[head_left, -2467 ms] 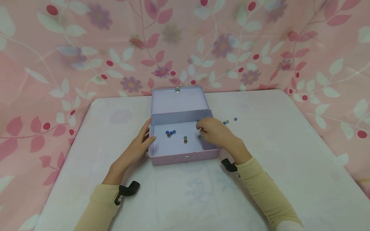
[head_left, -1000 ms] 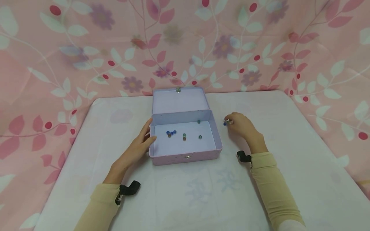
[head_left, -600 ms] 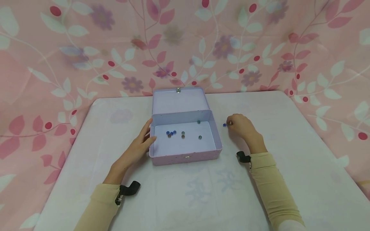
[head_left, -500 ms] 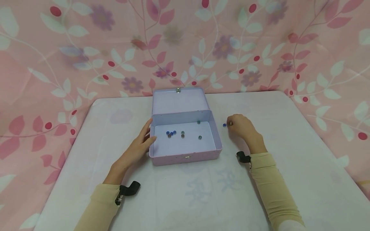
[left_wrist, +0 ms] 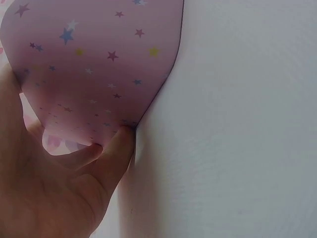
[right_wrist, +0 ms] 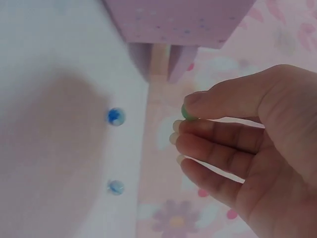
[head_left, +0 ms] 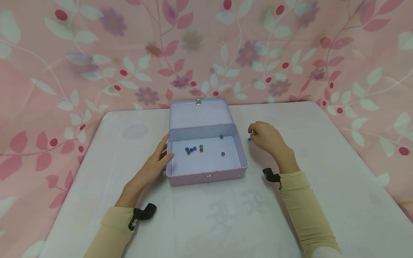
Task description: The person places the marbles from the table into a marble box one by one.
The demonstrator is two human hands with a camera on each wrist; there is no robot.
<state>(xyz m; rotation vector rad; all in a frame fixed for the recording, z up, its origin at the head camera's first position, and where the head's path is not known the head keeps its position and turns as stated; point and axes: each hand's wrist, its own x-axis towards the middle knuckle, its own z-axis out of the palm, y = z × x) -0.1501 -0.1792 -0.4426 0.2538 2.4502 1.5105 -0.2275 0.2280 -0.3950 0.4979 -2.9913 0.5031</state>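
Observation:
A lilac tin box (head_left: 206,179) with its lid (head_left: 200,113) folded back stands on the table. My left hand (head_left: 150,172) rests on the box's left side, fingers spread and thumb at the rim; its starry outer wall (left_wrist: 99,59) fills the left wrist view. To the right of the box, my right hand (head_left: 266,138) pinches a green marble (right_wrist: 187,112) between thumb and fingertips, above the table. Below it lie a blue marble (right_wrist: 116,116) and a clear-blue marble (right_wrist: 116,187). Inside the box are several blue, green and amber marbles (head_left: 194,148).
A white cloth covers the table (head_left: 206,222). Behind it hangs a pink floral curtain (head_left: 206,46). The box's front clasp (head_left: 209,176) faces me. Dark wrist cameras (head_left: 145,211) sit at both sleeves.
My right hand has left the box for its right side, picked up a green marble and raised it. A green and an amber marble in the box have rolled left. My left hand stays put.

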